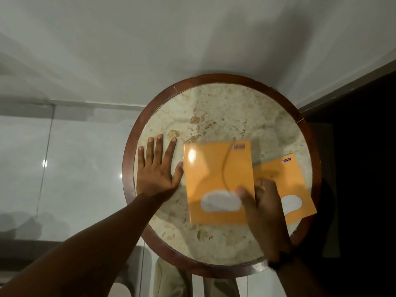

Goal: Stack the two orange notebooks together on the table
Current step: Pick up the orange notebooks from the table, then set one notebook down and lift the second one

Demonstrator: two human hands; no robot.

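Orange notebook (216, 179) was pinched at its lower right corner by the right hand (262, 209), blurred, probably lifted off the round marble table (214, 108). Second orange notebook (287, 185) lay flat beside it, partly under that hand. Left hand (156, 168) was spread flat on the tabletop, thumb near the first notebook's edge.

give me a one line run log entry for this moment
left hand flat on table | right hand gripping left notebook | right notebook lying beside it | stack not yet done

Home-like room: round marble table (214, 108), glossy tiled floor (85, 168).
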